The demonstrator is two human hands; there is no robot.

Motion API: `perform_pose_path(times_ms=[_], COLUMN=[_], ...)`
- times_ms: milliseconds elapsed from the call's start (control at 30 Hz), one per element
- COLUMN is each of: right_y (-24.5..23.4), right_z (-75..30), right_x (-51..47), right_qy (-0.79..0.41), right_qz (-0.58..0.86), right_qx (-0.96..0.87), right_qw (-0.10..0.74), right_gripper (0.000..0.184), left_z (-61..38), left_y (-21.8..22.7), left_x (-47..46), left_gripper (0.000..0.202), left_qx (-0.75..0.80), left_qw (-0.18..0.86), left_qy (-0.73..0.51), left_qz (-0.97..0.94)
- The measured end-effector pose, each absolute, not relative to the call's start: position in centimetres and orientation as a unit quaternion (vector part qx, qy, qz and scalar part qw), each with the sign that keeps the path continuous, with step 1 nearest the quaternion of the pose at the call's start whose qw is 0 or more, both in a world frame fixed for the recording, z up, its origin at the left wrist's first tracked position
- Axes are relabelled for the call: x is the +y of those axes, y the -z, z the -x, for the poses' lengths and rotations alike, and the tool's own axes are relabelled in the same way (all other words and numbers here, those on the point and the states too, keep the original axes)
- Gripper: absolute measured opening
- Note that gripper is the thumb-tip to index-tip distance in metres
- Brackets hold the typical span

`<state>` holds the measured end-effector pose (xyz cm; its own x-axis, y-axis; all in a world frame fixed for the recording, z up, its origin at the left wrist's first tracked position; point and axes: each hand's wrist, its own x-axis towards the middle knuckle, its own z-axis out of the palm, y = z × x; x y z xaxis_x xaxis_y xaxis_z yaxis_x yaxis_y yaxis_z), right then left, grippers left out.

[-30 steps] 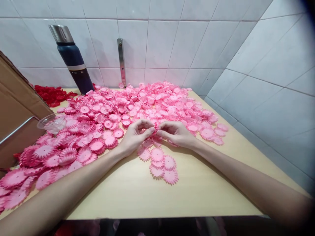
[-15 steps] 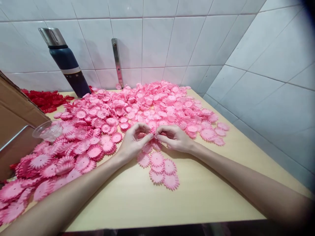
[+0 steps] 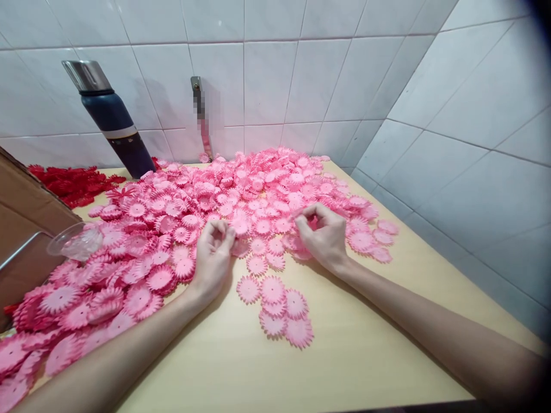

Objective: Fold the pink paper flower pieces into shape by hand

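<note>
My left hand [image 3: 214, 252] is closed in a pinch left of the middle of the table. A slightly blurred pink scalloped flower disc [image 3: 240, 248] shows at its thumb tip, seemingly held. To the right, my right hand [image 3: 323, 236] hovers at the near edge of the pink pile, thumb and forefinger pressed together. Whatever lies between those fingertips is too small and blurred to make out. In front of the hands, several flat pink flower discs [image 3: 272, 288] lie in a small overlapping cluster, with a few more just behind them.
A large pile of pink flower discs [image 3: 202, 189] spreads across the back and left. Red pieces [image 3: 71, 182], a dark blue bottle [image 3: 114, 117], a clear plastic lid or cup [image 3: 80, 241] and a cardboard box [image 3: 30, 229] stand at left. A tiled wall [image 3: 275, 80] bounds the table [image 3: 344, 355].
My hands, which met at the fingertips over the discs, have parted: the left went left, the right went right and slightly up. The view has tilted a little upward.
</note>
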<state>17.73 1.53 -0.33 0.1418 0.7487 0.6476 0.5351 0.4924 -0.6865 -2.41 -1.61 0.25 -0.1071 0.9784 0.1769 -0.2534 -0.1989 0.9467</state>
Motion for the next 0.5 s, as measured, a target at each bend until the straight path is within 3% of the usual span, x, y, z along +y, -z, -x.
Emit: perform_pose_path(times_ms=[100,233,333,500], right_y=[-0.1,-0.7,-0.9,-0.9], right_z=[-18.0,-16.9,-15.9,-15.7], right_x=[1.3,0.1,-0.6,-0.6], right_qy=[-0.111,-0.117,-0.219,-0.338], right_qz=[0.491,0.407,0.336,0.36], right_qx=[-0.652,-0.734,-0.782,-0.749], right_qw=[0.567,0.531,0.477,0.441], right_gripper=[0.013,0.016,0.01,0.011], left_z=[2.5,1.9,1.9,2.2], left_y=[-0.4,-1.1,-1.4,-1.3], left_x=[-1.6,-2.0,-2.2,-2.2], left_gripper=[0.016,0.014,0.013,0.015], left_qx=[0.416,0.426,0.394,0.363], left_qw=[0.474,0.477,0.495,0.546], left_qy=[-0.636,-0.551,-0.516,-0.479], left_qz=[-0.445,-0.535,-0.577,-0.584])
